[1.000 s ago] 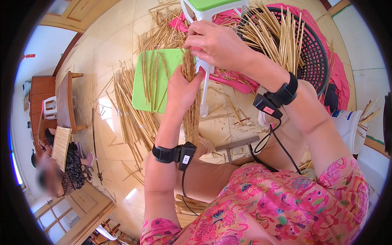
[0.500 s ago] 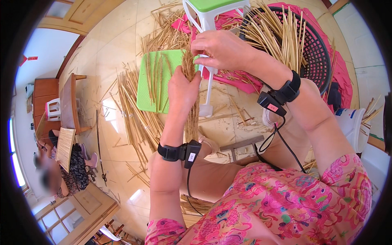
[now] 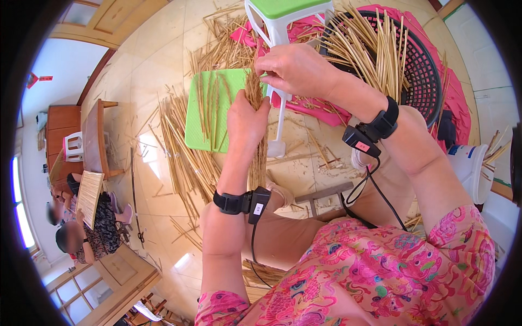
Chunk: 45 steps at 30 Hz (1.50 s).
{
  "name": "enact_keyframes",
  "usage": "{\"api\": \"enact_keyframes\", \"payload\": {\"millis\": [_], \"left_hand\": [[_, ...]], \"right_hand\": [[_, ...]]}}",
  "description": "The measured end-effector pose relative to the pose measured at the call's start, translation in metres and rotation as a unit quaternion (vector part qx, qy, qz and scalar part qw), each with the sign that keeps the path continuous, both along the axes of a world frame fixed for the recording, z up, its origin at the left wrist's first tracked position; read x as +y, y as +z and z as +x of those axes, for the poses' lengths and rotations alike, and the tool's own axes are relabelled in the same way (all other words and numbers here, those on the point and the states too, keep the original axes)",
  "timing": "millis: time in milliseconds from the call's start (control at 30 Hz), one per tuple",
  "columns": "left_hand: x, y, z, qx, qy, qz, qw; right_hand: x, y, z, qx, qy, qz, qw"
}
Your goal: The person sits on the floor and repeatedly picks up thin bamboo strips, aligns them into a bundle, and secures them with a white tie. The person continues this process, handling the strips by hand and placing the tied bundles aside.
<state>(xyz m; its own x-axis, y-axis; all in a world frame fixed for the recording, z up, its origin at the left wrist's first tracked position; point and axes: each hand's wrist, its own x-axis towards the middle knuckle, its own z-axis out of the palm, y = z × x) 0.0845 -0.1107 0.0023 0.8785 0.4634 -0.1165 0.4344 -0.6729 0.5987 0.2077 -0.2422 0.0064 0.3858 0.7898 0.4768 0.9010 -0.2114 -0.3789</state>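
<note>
My left hand [image 3: 246, 120] is wrapped round an upright bundle of straw [image 3: 254, 89] with feathery brown seed heads at its top. The bundle's lower part runs down behind my left wrist, beside my leg. At the top, the fingers of my right hand [image 3: 293, 68] pinch at the right side of the seed heads; their tips partly hide what they grip. Just left of the bundle is a green stool top [image 3: 198, 130] with several loose straw stalks [image 3: 206, 103] across it.
Many cut stalks [image 3: 185, 146] lie on the tiled floor left of the stool. A black mesh basket [image 3: 421, 81] full of stalks stands on pink cloth [image 3: 462, 103] at right, near a white bucket [image 3: 466, 168]. Another green-topped stool [image 3: 288, 6] is ahead. Two people sit far left with a straw panel [image 3: 89, 201].
My hands stay at the bundle's top, with the right fingers shifting slightly down. The whole view has moved a little. At far left, a person's hand now shows on the straw panel.
</note>
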Motion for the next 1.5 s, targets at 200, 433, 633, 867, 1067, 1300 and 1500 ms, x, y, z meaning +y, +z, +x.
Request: {"api": "enact_keyframes", "payload": {"millis": [200, 433, 633, 867, 1067, 1300, 1500], "left_hand": [[0.002, -0.003, 0.001, -0.013, -0.005, -0.001, 1.000], [0.002, -0.006, 0.000, -0.016, -0.011, 0.009, 1.000], [-0.001, -0.004, 0.001, -0.014, -0.013, 0.010, 1.000], [0.001, -0.006, 0.002, -0.028, -0.017, -0.007, 0.999], [0.003, -0.007, 0.001, -0.022, -0.018, -0.015, 0.999], [0.001, -0.007, 0.001, -0.003, -0.017, 0.012, 1.000], [0.003, -0.008, 0.001, -0.023, -0.017, 0.001, 1.000]], "right_hand": [[0.002, 0.007, -0.005, -0.054, -0.043, 0.058, 0.996], [0.006, 0.010, -0.007, -0.107, 0.026, 0.099, 0.989], [0.008, 0.003, -0.006, -0.088, -0.004, 0.076, 0.993], [0.008, 0.002, -0.007, -0.024, -0.059, 0.115, 0.991], [0.011, -0.002, -0.008, -0.042, 0.009, 0.104, 0.994], [0.009, -0.002, -0.004, -0.074, 0.024, 0.063, 0.995], [0.011, 0.001, -0.007, -0.090, -0.008, 0.113, 0.989]]}}
